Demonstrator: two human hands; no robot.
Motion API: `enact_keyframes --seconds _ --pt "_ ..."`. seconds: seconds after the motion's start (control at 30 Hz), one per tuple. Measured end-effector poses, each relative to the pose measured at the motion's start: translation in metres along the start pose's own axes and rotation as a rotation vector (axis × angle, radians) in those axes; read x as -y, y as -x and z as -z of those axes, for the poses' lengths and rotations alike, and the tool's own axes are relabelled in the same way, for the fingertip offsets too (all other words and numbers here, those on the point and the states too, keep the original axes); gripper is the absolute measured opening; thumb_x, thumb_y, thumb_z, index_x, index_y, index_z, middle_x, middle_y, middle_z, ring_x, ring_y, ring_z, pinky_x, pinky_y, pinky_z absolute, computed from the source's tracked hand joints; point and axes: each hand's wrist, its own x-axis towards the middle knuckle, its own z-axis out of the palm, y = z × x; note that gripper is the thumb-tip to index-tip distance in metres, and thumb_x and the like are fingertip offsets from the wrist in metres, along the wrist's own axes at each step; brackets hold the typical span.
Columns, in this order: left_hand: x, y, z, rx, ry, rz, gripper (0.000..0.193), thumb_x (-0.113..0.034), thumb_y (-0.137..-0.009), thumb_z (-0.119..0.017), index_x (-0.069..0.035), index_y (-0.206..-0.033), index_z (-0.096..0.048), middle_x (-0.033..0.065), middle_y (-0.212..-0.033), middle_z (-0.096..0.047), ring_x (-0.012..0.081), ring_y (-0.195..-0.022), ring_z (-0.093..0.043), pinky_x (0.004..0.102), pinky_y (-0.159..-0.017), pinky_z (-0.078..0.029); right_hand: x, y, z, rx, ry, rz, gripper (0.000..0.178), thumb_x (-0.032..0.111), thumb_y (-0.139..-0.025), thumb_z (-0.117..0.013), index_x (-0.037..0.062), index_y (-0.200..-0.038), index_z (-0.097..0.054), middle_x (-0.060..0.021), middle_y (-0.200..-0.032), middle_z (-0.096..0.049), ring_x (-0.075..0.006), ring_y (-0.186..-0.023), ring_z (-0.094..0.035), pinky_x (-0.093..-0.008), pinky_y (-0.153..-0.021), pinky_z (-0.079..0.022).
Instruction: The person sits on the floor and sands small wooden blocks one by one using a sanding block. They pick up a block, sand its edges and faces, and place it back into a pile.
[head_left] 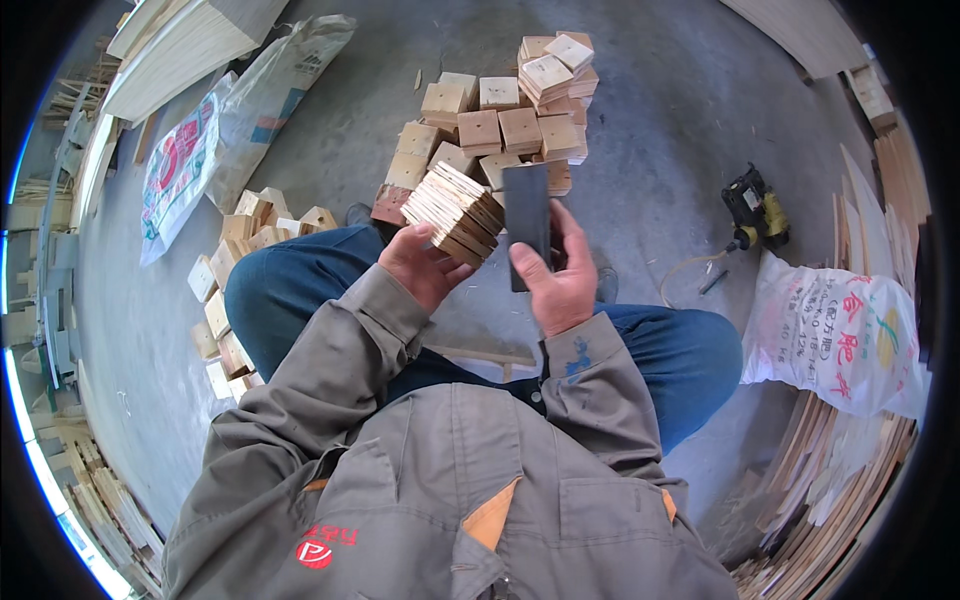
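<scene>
My left hand (pixel 428 270) is closed around the lower side of a block of stacked plywood squares (pixel 452 210), tilted with its layered edges facing up. Just right of it, my right hand (pixel 560 285) grips a dark grey, flat rectangular bar (pixel 527 215) that stands nearly upright, thumb across its face. The bar is close beside the block; whether they touch I cannot tell. Beyond both hands, a pile of similar wooden blocks (pixel 480 132) lies on the floor, some of them stacked at its far right end.
More wooden blocks (pixel 218 315) lie beside my left knee. A black and yellow nail gun (pixel 757 208) with a hose rests on the floor at right. Near my right knee sits a white woven sack (pixel 835 340); other sacks (pixel 240 130) lie far left. Wood strips (pixel 830 490) are piled at lower right.
</scene>
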Motion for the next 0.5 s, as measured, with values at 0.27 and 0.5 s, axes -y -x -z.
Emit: enact_keyframes --seconds 0.27,0.5 --pt "0.009 -0.006 -0.007 0.105 0.014 -0.019 0.067 -0.039 -0.094 -0.065 -0.011 -0.151 -0.044 0.0108 -0.145 -0.060 0.0301 -0.132 -0.058 0.0518 -0.113 -0.044 0.010 0.003 0.002 -0.017 0.373 0.315 0.072 0.016 -0.079 -0.086 0.0014 -0.142 -0.055 -0.0202 -0.136 -0.054 -0.0339 -0.125 -0.056 -0.0402 -0.107 -0.046" --pt "0.019 -0.012 -0.008 0.109 0.068 -0.023 0.064 -0.039 -0.095 -0.069 -0.013 -0.149 -0.046 0.0081 -0.139 -0.062 0.0275 -0.130 -0.057 0.0507 -0.112 -0.045 0.027 0.009 -0.007 0.037 0.401 0.431 0.067 0.019 -0.082 -0.084 0.0015 -0.140 -0.057 -0.0228 -0.137 -0.052 -0.0359 -0.125 -0.055 -0.0426 -0.104 -0.048"
